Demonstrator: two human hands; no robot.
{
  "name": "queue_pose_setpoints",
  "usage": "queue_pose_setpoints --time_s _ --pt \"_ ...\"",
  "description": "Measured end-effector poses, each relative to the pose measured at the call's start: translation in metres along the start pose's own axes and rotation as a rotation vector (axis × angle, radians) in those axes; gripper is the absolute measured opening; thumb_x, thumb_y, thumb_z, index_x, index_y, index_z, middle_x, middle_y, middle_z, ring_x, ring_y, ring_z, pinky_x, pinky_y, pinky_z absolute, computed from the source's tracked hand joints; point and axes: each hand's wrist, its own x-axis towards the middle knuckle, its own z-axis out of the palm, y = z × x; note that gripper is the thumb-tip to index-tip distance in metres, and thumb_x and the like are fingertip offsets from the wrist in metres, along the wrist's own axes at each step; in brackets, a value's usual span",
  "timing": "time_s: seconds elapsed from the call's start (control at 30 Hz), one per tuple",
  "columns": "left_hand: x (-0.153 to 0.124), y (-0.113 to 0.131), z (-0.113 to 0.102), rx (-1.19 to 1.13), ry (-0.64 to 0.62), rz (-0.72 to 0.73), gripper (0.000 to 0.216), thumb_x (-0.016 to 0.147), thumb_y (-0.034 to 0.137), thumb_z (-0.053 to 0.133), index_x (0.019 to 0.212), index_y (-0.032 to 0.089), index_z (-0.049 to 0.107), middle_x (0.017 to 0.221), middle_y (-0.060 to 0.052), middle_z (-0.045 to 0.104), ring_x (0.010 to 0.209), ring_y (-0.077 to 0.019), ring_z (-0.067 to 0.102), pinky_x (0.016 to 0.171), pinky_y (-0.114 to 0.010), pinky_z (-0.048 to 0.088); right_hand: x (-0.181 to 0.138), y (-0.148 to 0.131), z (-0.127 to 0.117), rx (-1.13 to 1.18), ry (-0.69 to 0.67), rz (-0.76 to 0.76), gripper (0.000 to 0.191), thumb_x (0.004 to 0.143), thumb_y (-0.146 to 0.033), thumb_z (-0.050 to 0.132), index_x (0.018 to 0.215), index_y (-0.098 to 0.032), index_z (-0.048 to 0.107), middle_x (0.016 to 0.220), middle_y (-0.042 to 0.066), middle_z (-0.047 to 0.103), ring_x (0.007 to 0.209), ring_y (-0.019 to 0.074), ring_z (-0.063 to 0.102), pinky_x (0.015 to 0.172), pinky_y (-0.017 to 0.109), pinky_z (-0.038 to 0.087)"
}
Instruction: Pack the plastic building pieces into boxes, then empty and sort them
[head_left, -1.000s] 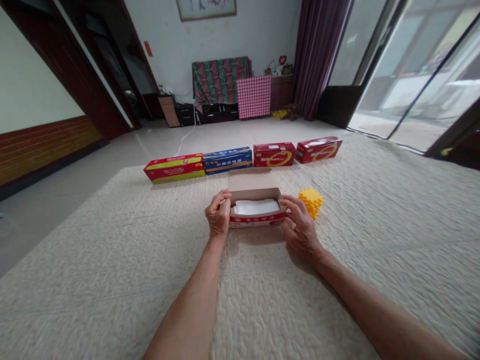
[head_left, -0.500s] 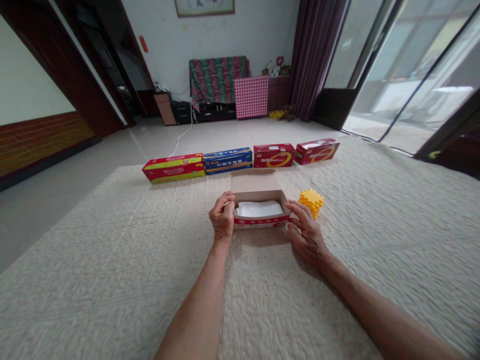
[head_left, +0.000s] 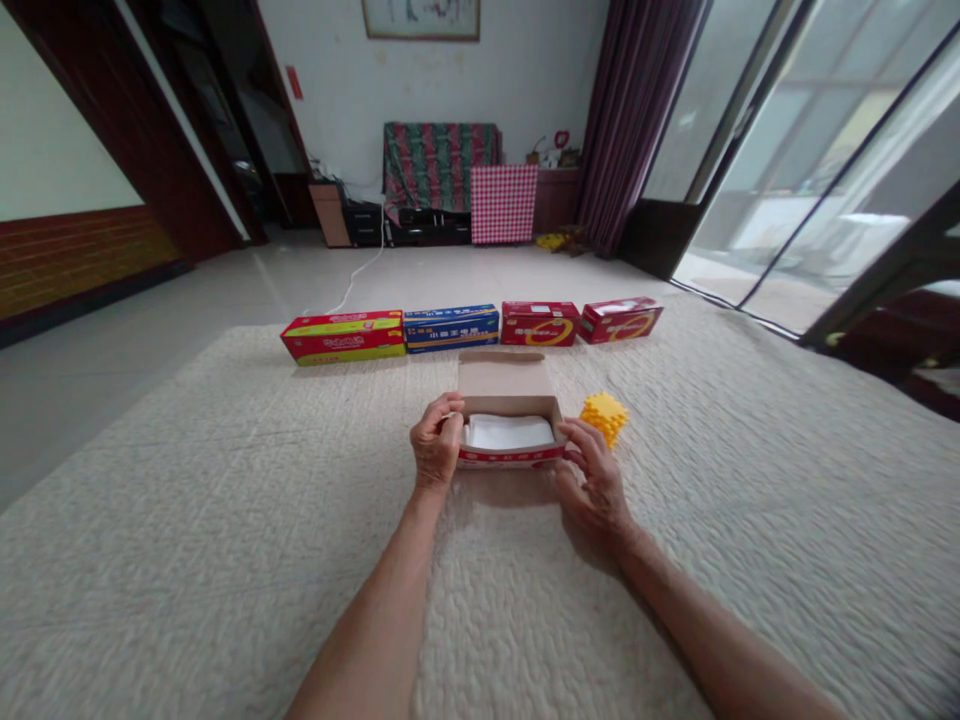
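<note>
A small red-and-white cardboard box point(head_left: 510, 456) stands on the quilted cloth, its lid point(head_left: 502, 376) folded back away from me. Inside lies something white and flat-topped point(head_left: 511, 432), like folded paper or cloth. My left hand point(head_left: 437, 440) grips the box's left end, thumb at the rim and fingers curled. At the right end, my right hand point(head_left: 596, 478) has its fingertips on the rim and side wall, with the thumb lower and apart from the fingers. Just beyond the right hand sits a stack of yellow toothed pieces point(head_left: 604, 418).
Across the far edge of the quilted cloth point(head_left: 225, 520) stand a red-and-yellow box point(head_left: 343, 338), a blue box point(head_left: 451, 328) and two dark red boxes point(head_left: 538, 325) in a row. Past them are a tiled floor, a covered cabinet and a glass door on the right.
The view has shifted slightly, so everything sits a little lower and further left. Both hands stay at the ends of the box, and its contents look the same.
</note>
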Motion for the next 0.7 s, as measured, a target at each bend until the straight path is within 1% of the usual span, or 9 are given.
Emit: queue_pose_setpoints --time_s 0.13,0.23,0.37,0.5,0.6,0.67,0.7 --pt "0.002 0.008 -0.006 0.019 -0.002 0.008 0.014 0.07 0.021 0.059 0.075 0.019 0.072 0.091 -0.006 0.074 0.095 -0.0207 0.068 0.09 -0.034 0.052 0.002 -0.005 -0.002 -0.093 0.03 -0.043 0.036 0.083 -0.017 0.054 0.118 -0.024 0.056 0.123 0.011 0.053 0.113 0.0252 0.054 0.085 0.044 0.055" --pt "0.007 0.009 -0.012 0.075 -0.001 -0.017 0.015 0.068 0.021 0.06 0.075 0.02 0.073 0.085 -0.004 0.074 0.09 -0.0203 0.068 0.089 -0.033 0.052 0.004 -0.004 -0.001 -0.112 0.046 -0.056 0.028 0.085 -0.02 0.055 0.113 -0.024 0.056 0.12 0.011 0.054 0.11 0.0255 0.055 0.083 0.044 0.055" --pt "0.01 0.004 -0.017 0.138 -0.013 -0.068 0.015 0.07 0.023 0.059 0.075 0.02 0.073 0.081 -0.002 0.073 0.087 -0.0198 0.068 0.086 -0.031 0.052 0.003 0.001 0.003 -0.116 0.053 -0.053 0.029 0.086 -0.018 0.054 0.114 -0.025 0.055 0.122 0.011 0.054 0.112 0.0256 0.055 0.082 0.044 0.056" --pt "0.015 0.005 -0.019 0.134 0.01 -0.089 0.015 0.072 0.024 0.059 0.076 0.02 0.073 0.08 -0.002 0.073 0.084 -0.0193 0.068 0.077 -0.029 0.054 0.003 0.001 0.005 -0.13 0.066 -0.038 0.031 0.087 -0.018 0.054 0.117 -0.026 0.055 0.124 0.011 0.054 0.114 0.0262 0.054 0.085 0.046 0.055" --pt "0.025 0.017 -0.02 0.163 0.035 -0.046 0.015 0.074 0.024 0.059 0.078 0.02 0.073 0.08 -0.003 0.073 0.081 -0.0187 0.068 0.072 -0.028 0.054 0.003 -0.001 0.004 -0.131 0.072 -0.014 0.031 0.088 -0.018 0.053 0.118 -0.026 0.055 0.124 0.011 0.054 0.115 0.0264 0.053 0.088 0.048 0.053" --pt "0.033 0.031 -0.021 0.235 -0.003 0.025 0.016 0.077 0.023 0.057 0.08 0.02 0.073 0.082 -0.004 0.074 0.082 -0.0186 0.068 0.069 -0.026 0.054 0.004 -0.002 0.004 -0.126 0.071 -0.006 0.03 0.088 -0.019 0.053 0.117 -0.026 0.055 0.124 0.011 0.054 0.115 0.0266 0.054 0.089 0.049 0.052" --pt "0.038 0.037 -0.021 0.297 -0.048 0.068 0.017 0.078 0.022 0.057 0.081 0.02 0.073 0.083 -0.004 0.074 0.082 -0.0186 0.068 0.067 -0.026 0.054 0.004 -0.003 0.004 -0.124 0.07 -0.005 0.029 0.088 -0.019 0.053 0.117 -0.026 0.055 0.124 0.011 0.054 0.115 0.0268 0.054 0.09 0.049 0.052"
